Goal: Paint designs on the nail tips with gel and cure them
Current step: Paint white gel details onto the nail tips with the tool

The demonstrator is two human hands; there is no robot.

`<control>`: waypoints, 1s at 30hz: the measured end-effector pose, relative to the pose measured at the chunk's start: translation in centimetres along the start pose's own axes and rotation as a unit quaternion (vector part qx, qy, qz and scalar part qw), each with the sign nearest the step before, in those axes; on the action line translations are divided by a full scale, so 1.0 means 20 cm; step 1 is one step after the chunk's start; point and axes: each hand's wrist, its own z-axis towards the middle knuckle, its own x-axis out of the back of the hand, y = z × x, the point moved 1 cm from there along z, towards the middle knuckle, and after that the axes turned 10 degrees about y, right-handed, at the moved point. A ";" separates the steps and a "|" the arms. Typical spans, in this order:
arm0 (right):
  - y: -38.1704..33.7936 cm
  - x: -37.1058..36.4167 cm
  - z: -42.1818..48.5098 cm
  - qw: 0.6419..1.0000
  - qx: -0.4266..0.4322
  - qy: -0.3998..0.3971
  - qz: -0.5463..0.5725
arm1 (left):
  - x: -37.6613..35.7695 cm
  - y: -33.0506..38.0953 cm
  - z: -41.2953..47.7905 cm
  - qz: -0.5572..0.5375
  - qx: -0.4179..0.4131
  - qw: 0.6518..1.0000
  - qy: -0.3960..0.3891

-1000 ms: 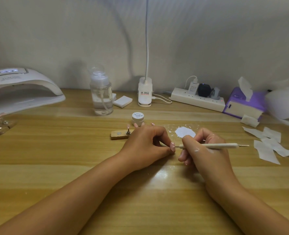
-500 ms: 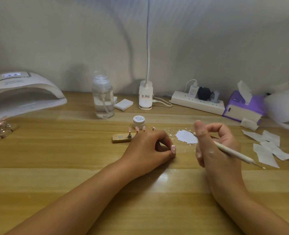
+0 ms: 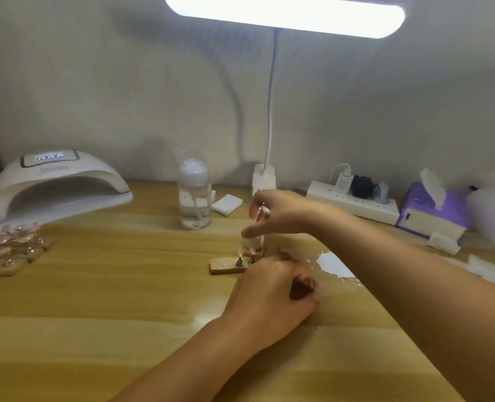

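We can read nothing for certain: the lit display (image 3: pixel 50 156) on the white arched nail-curing lamp (image 3: pixel 57 184) and the print beneath it are blurred.

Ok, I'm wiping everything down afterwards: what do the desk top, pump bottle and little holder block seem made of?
Desk top: wood or wood-look laminate, semi-gloss; grain bands and a soft glare show.
Pump bottle: clear plastic, probably; liquid and dip tube show through.
Holder block: pale wood, matt, as far as the blur allows.
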 end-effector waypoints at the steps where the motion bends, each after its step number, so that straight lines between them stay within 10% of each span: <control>1: -0.01 -0.02 0.02 1.000 0.009 -0.006 -0.016 | 0.00 0.00 0.00 0.008 -0.002 1.000 0.006; 11: 0.17 0.17 -0.38 0.944 -0.050 0.277 0.175 | 0.03 0.02 -0.04 0.052 0.003 0.997 0.063; 18: 0.24 0.01 -0.87 0.917 -0.031 0.332 0.218 | 0.10 0.13 -0.10 0.070 -0.075 0.985 0.138; 30: 0.22 -0.06 -0.91 0.923 0.013 0.370 0.109 | 0.06 0.19 -0.12 -0.024 -0.057 0.997 0.047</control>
